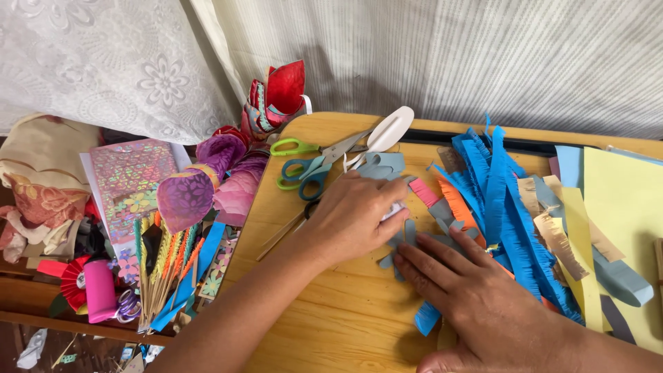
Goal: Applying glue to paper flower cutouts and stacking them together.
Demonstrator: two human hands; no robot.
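My left hand [353,213] rests knuckles-up on the wooden table [331,311], fingers curled over a small white piece and a thin stick. My right hand [476,297] lies flat, its fingertips pressing grey-blue paper petal shapes [404,238] against the table. Both hands meet over these petals. Just right of them lies a heap of fringed blue paper strips [501,200] with orange [457,204] and pink [423,192] fringed pieces.
Green-handled scissors [304,147], blue-handled scissors [307,176] and a white tool [387,131] lie behind my left hand. Yellow and pale blue paper sheets [621,207] are at the right. Left of the table: purple paper flowers [200,186], sticks, a pink roll [100,290], glitter paper.
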